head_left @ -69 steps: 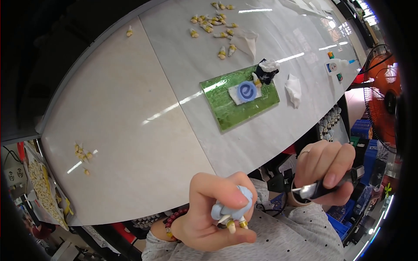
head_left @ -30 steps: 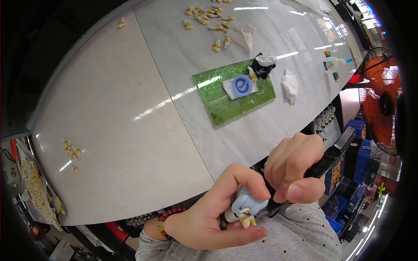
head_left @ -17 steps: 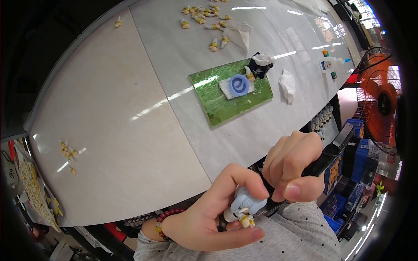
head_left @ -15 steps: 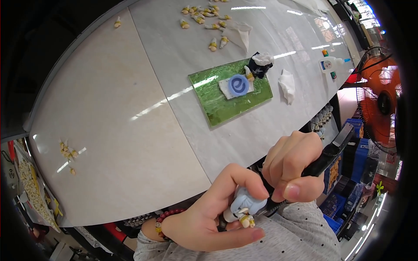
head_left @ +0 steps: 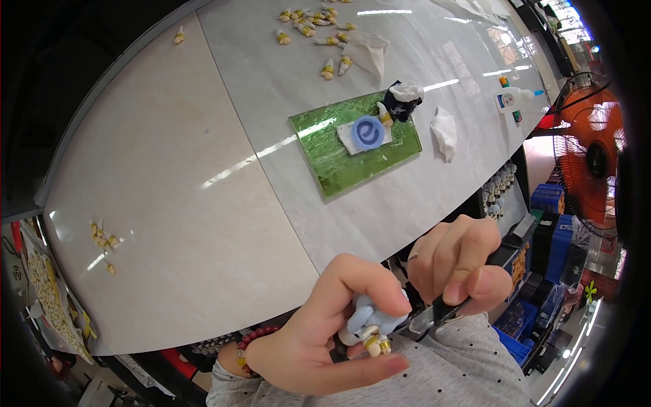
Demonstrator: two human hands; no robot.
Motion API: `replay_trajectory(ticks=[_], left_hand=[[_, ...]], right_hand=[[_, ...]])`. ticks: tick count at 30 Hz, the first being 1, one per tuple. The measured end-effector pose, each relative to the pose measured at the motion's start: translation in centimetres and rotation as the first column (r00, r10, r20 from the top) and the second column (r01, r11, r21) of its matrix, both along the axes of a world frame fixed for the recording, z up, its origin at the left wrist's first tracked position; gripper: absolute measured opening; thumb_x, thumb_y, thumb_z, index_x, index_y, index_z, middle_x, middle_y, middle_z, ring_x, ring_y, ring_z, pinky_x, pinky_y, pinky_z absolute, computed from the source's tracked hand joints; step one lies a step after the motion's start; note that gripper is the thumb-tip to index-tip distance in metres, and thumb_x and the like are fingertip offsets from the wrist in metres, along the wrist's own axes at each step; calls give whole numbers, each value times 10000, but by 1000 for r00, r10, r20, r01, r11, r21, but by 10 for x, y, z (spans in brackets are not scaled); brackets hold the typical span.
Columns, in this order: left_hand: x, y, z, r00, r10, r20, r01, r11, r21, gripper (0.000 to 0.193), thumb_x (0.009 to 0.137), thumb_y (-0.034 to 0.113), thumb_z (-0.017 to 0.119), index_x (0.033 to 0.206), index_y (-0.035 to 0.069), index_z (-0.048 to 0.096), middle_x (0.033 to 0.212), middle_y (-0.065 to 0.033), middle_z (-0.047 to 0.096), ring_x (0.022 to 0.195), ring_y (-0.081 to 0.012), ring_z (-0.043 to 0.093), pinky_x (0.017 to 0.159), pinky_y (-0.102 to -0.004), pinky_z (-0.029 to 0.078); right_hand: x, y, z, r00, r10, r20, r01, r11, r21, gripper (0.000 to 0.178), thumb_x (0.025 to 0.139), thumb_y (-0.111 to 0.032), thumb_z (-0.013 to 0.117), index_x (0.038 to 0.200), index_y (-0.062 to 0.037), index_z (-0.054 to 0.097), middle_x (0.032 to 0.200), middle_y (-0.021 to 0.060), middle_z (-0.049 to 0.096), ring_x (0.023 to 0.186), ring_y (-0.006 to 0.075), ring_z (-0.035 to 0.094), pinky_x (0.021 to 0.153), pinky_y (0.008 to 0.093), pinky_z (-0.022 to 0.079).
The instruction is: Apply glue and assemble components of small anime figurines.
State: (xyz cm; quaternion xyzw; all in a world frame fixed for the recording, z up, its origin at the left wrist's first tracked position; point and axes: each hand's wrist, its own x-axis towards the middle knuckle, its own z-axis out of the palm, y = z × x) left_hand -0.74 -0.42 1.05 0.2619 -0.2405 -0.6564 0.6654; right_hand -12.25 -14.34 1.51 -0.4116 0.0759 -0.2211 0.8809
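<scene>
My left hand is closed round a small figurine with light blue hair and a white body. Tiny yellow-banded pieces show at its lower side. Thumb and index finger lie on either side of it, and part of the figurine is hidden by them. My right hand, a fist with the thumb pressed on top, grips a black-handled knife. Its shiny flat blade points down-left, close beside the figurine; whether it touches cannot be made out. Both hands are above my lap, at the table's near edge.
A green glass slab on the table bears a blue round dish and a black bundle with white tissue. Small yellow-banded pieces lie scattered. A glue bottle and an orange fan are at right.
My right hand has moved slightly down and right, drawing the knife back from the figurine so that more of its blade shows. The figurine has shifted slightly left with my left hand.
</scene>
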Motion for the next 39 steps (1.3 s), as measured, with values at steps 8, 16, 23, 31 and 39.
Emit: replay_trajectory(ticks=[8,16,23,31,39], left_hand=[[-1,0,0,1000,-6,-16,6,1000,-20,426,760,-30,606,1071,67,331,880,12,387,616,-1,330,571,-152,284],[2,-3,1,988,-125,-86,123,992,-26,429,774,-17,595,1092,67,320,851,22,374,611,1,324,563,-148,271],[6,-4,2,961,-207,-181,214,977,23,441,774,-34,564,1114,70,303,861,21,368,609,3,318,568,-143,270],[8,-4,1,945,-234,-227,249,968,41,443,774,-42,528,1135,66,294,879,13,358,620,4,322,574,-143,274],[7,-2,0,948,-237,-214,255,965,58,439,775,-40,529,1131,68,296,874,16,359,616,2,322,573,-148,274]], right_hand=[[-1,1,2,1000,-2,14,4,992,-130,104,688,29,549,591,42,515,500,151,535,372,178,437,358,274,329],[2,-5,7,996,68,-53,-75,987,-143,211,682,31,558,503,8,447,477,130,517,362,156,425,350,242,316],[5,-9,11,988,118,-104,-134,976,-171,224,663,54,562,486,16,430,429,75,465,346,132,380,342,256,258],[4,-12,11,983,137,-124,-159,968,-193,223,667,55,560,485,18,437,430,73,470,346,128,383,342,254,254],[5,-14,11,976,171,-133,-198,954,-223,224,677,49,558,487,14,444,430,63,470,345,122,393,340,253,259]])
